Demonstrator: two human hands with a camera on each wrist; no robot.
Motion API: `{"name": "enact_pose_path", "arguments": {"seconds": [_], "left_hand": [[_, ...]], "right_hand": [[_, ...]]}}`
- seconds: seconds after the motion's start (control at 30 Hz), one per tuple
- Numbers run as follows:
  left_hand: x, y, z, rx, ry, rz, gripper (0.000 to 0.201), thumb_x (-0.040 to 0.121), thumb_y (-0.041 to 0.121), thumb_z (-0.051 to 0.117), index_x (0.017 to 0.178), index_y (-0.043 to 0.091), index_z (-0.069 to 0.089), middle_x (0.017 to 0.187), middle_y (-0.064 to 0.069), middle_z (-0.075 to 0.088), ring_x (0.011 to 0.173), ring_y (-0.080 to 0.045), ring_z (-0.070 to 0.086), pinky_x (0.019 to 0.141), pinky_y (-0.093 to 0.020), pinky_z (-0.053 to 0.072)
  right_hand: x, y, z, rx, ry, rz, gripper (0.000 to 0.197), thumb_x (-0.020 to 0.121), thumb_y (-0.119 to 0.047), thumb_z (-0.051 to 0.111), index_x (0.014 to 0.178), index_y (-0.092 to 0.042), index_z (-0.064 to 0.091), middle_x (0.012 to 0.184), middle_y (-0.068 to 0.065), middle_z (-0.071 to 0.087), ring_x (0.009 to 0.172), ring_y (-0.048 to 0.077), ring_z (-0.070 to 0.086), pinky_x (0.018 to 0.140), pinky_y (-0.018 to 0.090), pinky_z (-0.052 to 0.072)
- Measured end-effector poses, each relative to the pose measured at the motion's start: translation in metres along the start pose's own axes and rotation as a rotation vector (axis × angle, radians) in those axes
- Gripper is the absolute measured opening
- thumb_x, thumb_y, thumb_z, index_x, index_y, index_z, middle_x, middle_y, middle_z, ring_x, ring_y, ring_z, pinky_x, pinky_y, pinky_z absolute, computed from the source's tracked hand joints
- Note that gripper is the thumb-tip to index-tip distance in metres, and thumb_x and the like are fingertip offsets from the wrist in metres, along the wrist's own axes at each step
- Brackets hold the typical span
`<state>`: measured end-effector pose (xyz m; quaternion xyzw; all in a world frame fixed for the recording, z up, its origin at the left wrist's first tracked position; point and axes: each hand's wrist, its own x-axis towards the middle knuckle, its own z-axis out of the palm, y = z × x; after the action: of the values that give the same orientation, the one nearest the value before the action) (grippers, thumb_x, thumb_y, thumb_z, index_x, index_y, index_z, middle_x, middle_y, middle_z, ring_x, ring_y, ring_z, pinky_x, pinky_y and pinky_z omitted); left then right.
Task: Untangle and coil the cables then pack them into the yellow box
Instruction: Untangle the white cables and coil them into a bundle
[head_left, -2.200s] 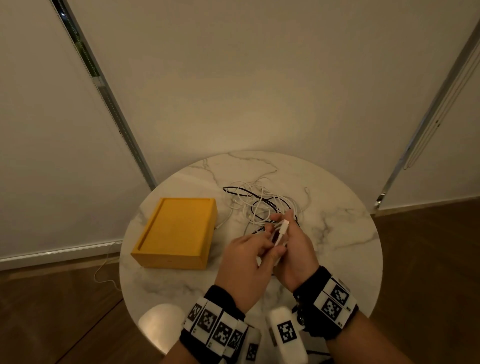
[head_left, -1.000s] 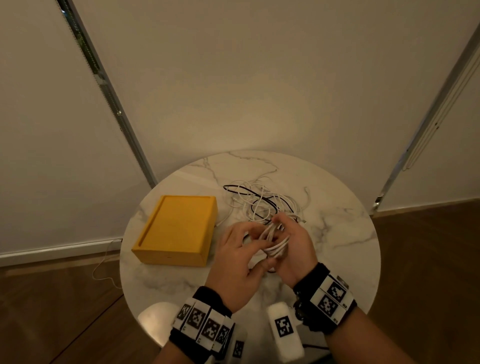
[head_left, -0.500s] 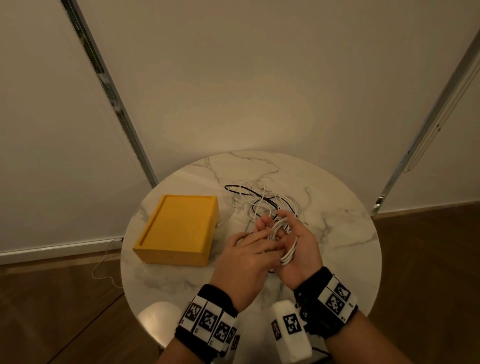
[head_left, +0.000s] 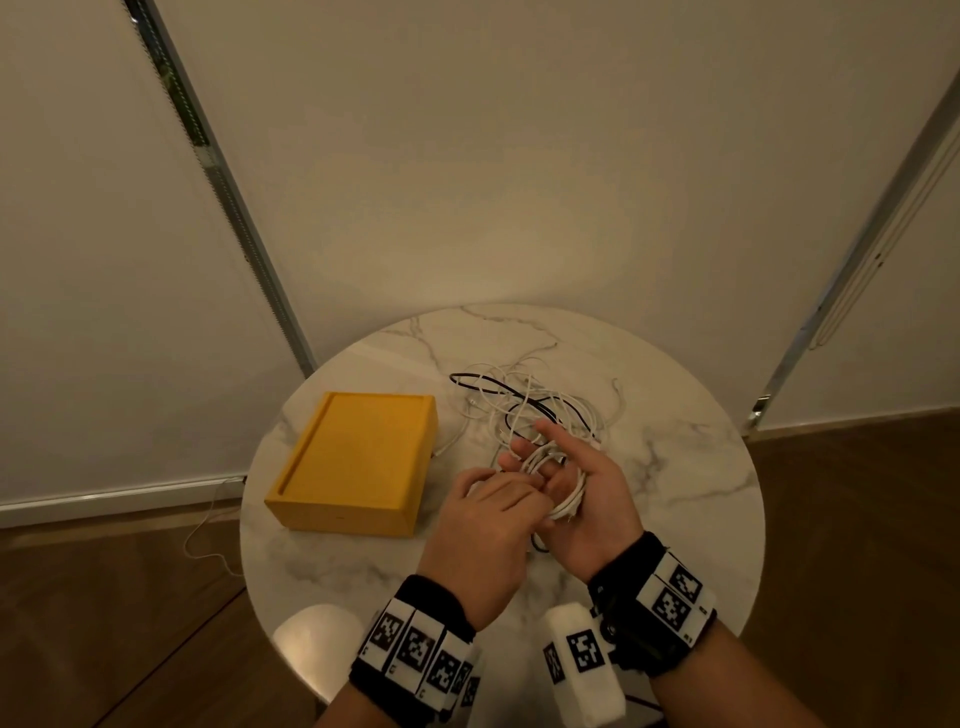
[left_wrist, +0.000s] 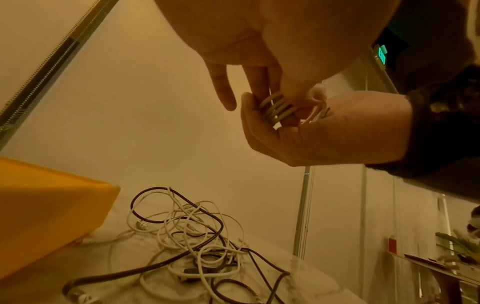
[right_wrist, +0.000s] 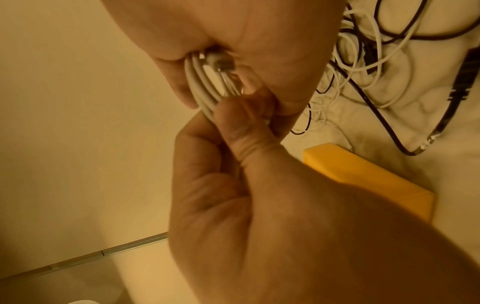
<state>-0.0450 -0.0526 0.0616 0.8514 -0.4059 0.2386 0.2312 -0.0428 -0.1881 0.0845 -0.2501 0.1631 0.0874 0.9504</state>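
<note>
A white cable coil (head_left: 565, 496) lies across the palm of my right hand (head_left: 550, 457), whose index finger sticks out. My left hand (head_left: 519, 483) reaches in from the left and pinches the coil's loops. In the right wrist view the coil (right_wrist: 205, 90) runs between both hands, with a plug end (right_wrist: 221, 61) against my right palm. A tangle of white and black cables (head_left: 530, 410) lies on the table just beyond the hands. The yellow box (head_left: 358, 462) stands to the left with its lid on.
Everything rests on a small round marble table (head_left: 727, 519) close to a pale wall. Wood floor surrounds it, and a thin white cord (head_left: 208, 540) trails on the floor at the left. The box nearly touches the tangle.
My right hand has turned palm up and stretched its fingers out, so the coil now lies in the palm. My left hand has shifted its pinch on the loops. Tangle and box are unmoved.
</note>
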Motion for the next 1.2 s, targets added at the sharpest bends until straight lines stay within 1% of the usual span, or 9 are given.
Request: {"name": "enact_pose_path", "arguments": {"seconds": [0.2,0.3,0.37,0.5,0.67,0.83,1.0,1.1,1.2], "left_hand": [[-0.004,-0.005,0.005,0.045,-0.054,-0.169,0.034,0.080,0.013,0.045,0.103,0.033,0.062,0.108,0.014,0.069,0.105,-0.007,0.063,0.083,-0.038,0.048],[-0.004,-0.008,0.011,0.040,-0.136,-0.177,0.029,0.081,0.018,0.047,0.099,0.035,0.064,0.110,0.016,0.069,0.104,-0.004,0.063,0.086,-0.035,0.045],[-0.005,-0.014,0.017,-0.030,-0.193,-0.149,0.020,0.087,0.026,0.050,0.094,0.034,0.066,0.108,0.017,0.069,0.102,-0.003,0.064,0.087,-0.030,0.039],[-0.003,-0.027,0.028,-0.242,-0.283,-0.187,0.023,0.097,0.042,0.050,0.109,0.034,0.068,0.119,0.019,0.067,0.114,0.001,0.059,0.091,-0.035,0.047],[0.005,-0.031,0.044,-0.475,-0.210,-0.291,0.021,0.092,0.035,0.066,0.112,0.029,0.072,0.114,0.018,0.070,0.110,0.007,0.059,0.095,-0.019,0.048],[0.016,-0.050,0.063,-0.321,-0.291,-0.481,0.020,0.095,0.039,0.060,0.109,0.030,0.071,0.104,0.016,0.069,0.095,0.001,0.062,0.085,-0.024,0.053],[0.037,-0.056,0.091,0.043,-0.690,-0.408,0.030,0.096,0.036,0.050,0.122,0.029,0.063,0.126,0.005,0.059,0.117,-0.019,0.056,0.097,-0.040,0.049],[0.050,-0.064,0.104,0.149,-0.744,-0.515,0.040,0.095,0.043,0.053,0.133,0.032,0.052,0.137,0.003,0.050,0.123,-0.024,0.050,0.096,-0.045,0.049],[0.065,-0.079,0.113,0.214,-0.866,-0.489,0.049,0.087,0.051,0.062,0.133,0.035,0.053,0.136,0.000,0.048,0.121,-0.026,0.051,0.094,-0.046,0.051]], "right_hand": [[0.005,0.006,0.001,-0.048,-0.039,-0.028,0.046,0.082,-0.021,0.068,0.128,-0.014,0.062,0.098,0.012,0.068,0.087,0.031,0.069,0.069,0.035,0.061],[0.019,0.008,-0.011,-0.091,0.042,0.024,0.026,0.090,-0.031,0.068,0.105,-0.012,0.059,0.086,0.008,0.061,0.079,0.026,0.066,0.061,0.032,0.057],[0.028,0.007,-0.021,-0.126,0.122,0.057,0.033,0.094,-0.041,0.062,0.084,-0.010,0.057,0.080,0.009,0.057,0.068,0.023,0.063,0.053,0.030,0.051],[0.038,0.005,-0.034,-0.126,0.206,-0.088,0.042,0.104,-0.039,0.049,0.075,-0.009,0.054,0.067,0.008,0.053,0.064,0.024,0.059,0.070,0.039,0.053],[0.046,-0.004,-0.044,-0.220,0.268,-0.269,0.035,0.106,-0.033,0.047,0.082,-0.009,0.057,0.066,0.009,0.054,0.057,0.022,0.056,0.058,0.034,0.051],[0.051,-0.025,-0.068,-0.166,0.415,-0.336,0.031,0.107,-0.031,0.045,0.084,-0.012,0.054,0.062,0.005,0.048,0.051,0.018,0.045,0.055,0.033,0.049],[0.054,-0.043,-0.090,-0.098,0.422,-0.329,0.026,0.104,-0.012,0.047,0.082,-0.024,0.052,0.062,0.001,0.045,0.048,0.013,0.046,0.053,0.032,0.047],[0.058,-0.047,-0.099,-0.125,0.448,-0.304,0.026,0.100,-0.003,0.049,0.086,-0.025,0.054,0.061,0.000,0.048,0.054,0.014,0.048,0.049,0.030,0.046],[0.059,-0.050,-0.104,-0.186,0.445,-0.264,0.023,0.100,-0.004,0.048,0.091,-0.024,0.056,0.066,0.000,0.050,0.055,0.014,0.049,0.042,0.022,0.038]]}}
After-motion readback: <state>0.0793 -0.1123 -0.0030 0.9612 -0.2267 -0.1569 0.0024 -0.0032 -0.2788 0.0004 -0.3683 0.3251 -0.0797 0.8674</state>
